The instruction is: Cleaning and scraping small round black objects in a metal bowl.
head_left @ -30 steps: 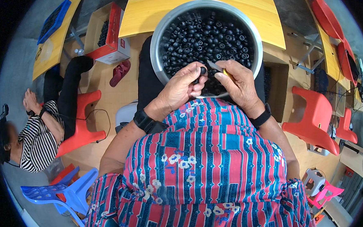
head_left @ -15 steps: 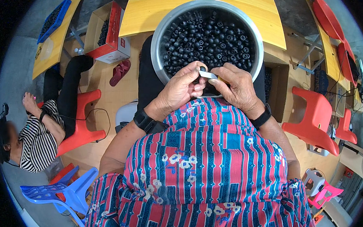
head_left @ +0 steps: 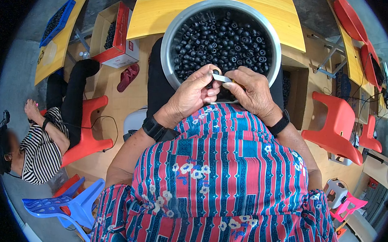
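A wide metal basin point(head_left: 166, 49) filled with small round black parts point(head_left: 220, 41), several showing a ringed hole, rests before me at the table's near edge. Over its near rim my left hand point(head_left: 191, 92) pinches one small black part point(head_left: 216, 72) between thumb and forefinger. My right hand point(head_left: 257, 92) grips a small knife point(head_left: 222, 78), a pale flat blade with a bit of yellow handle showing. The blade lies across to the left fingertips, touching or nearly touching the black part. Most of the handle is hidden in my fingers.
A yellow wooden table point(head_left: 287, 20) stands behind the basin. On the left are an open carton point(head_left: 119, 47), a red slipper point(head_left: 128, 77) and a seated person point(head_left: 43, 144). A red stool point(head_left: 334, 124) stands right; a blue chair point(head_left: 82, 203) is lower left.
Almost nothing differs. My hands keep their hold at the same spot; the blade has tilted very slightly.
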A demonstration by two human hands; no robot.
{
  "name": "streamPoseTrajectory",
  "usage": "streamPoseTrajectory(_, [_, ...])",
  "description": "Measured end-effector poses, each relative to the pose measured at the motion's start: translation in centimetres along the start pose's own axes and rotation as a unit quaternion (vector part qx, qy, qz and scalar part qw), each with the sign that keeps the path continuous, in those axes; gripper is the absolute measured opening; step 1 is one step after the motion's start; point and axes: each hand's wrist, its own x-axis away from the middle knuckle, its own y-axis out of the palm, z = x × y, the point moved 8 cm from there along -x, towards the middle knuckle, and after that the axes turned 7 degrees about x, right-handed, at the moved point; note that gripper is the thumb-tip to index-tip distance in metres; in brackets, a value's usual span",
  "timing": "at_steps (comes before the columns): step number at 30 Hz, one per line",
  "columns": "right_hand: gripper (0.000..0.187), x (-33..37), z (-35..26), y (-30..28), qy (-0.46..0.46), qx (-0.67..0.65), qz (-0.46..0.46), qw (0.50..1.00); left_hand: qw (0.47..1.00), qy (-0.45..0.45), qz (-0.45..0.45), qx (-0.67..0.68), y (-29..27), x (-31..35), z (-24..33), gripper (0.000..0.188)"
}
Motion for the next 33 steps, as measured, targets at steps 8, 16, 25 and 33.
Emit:
streamPoseTrajectory(8, [0.017,-0.2,0.1,0.3,0.012,-0.019,0.002,1.0,1.0,0.004,-0.002,0.02,0.0,-0.1,0.0,0.015])
streamPoseTrajectory(16, [0.018,0.1,3.3,-0.7,0.15,-0.093,0.049,0.983,1.0,0.015,-0.012,0.0,0.9,-0.1,0.1,0.018])
streamPoseTrajectory(25, [0.04,-0.2,-0.2,-0.6,0.001,-0.074,0.018,0.997,1.0,0.028,0.014,0.003,0.3,0.0,0.2,0.019])
streamPoseTrajectory(33, [0.048,0.0,-1.4,-0.2,-0.036,0.041,-0.009,0.998,0.999,0.032,0.03,0.003,-0.6,-0.1,0.0,0.022])
